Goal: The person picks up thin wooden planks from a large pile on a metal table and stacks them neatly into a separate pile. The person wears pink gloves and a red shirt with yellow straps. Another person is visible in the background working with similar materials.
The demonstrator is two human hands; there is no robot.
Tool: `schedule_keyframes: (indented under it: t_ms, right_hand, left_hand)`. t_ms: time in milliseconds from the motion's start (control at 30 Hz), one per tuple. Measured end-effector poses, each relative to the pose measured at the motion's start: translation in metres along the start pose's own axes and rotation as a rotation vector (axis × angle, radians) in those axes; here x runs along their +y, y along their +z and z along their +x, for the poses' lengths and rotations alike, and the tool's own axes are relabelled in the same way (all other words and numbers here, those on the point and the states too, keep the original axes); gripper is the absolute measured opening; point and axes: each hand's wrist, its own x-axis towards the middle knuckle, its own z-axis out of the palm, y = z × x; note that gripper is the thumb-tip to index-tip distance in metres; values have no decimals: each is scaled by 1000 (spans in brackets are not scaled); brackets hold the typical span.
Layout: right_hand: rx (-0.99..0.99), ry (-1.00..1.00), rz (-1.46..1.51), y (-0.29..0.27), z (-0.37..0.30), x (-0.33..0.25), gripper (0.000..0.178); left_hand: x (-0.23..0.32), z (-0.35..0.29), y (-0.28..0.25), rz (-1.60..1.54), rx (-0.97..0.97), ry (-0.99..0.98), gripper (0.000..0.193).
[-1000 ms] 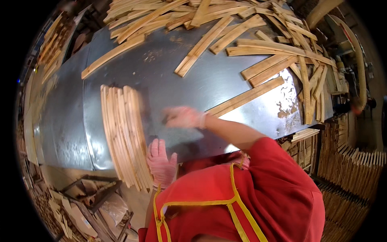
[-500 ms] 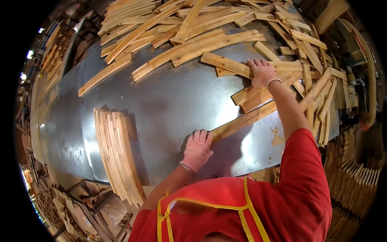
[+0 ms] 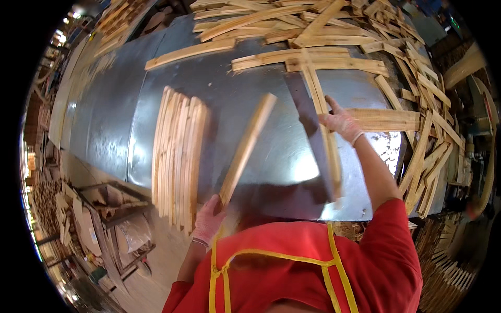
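Note:
My left hand (image 3: 209, 221), in a thin pale glove, is closed around the near end of a wooden slat (image 3: 248, 146). That slat slants away to the right over the metal tabletop (image 3: 229, 94). Gloved likewise, my right hand (image 3: 342, 124) grips a second wooden strip (image 3: 315, 88) near its middle, thumb and fingers around its edges. This strip points away from me, its near end blurred above the table. Just left of the left-hand slat, a row of slats (image 3: 177, 151) stands side by side on edge at the table's near edge.
A jumbled heap of wooden slats (image 3: 417, 78) covers the far and right sides of the table. One single slat (image 3: 190, 53) lies at the far left. A metal-framed cart (image 3: 112, 208) stands at the lower left, and a ribbed hose (image 3: 488, 177) hangs at the right.
My left hand has moved left and nearer to me, with a slat now swung toward the row. The right hand has lifted a strip off the pile. The whole view has shifted.

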Motion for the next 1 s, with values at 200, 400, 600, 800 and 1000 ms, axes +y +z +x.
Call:
schedule_keyframes:
  t_ms: [200, 400, 600, 800, 1000]
  right_hand:
    - [-176, -61, 657, 235, -33, -43, 66]
    - [-451, -105, -147, 340, -44, -110, 84]
    - [-316, -245, -314, 196, -64, -99, 58]
    - [212, 75, -952, -45, -51, 67, 61]
    - [498, -104, -1195, -100, -23, 143, 39]
  left_hand:
    - [39, -22, -21, -505, -168, -235, 62]
    - [59, -9, -45, 801, 284, 129, 85]
    - [58, 4, -47, 783, 255, -9, 82]
    - [25, 25, -8, 728, 271, 32, 86]
    - [157, 58, 29, 756, 40, 330, 80]
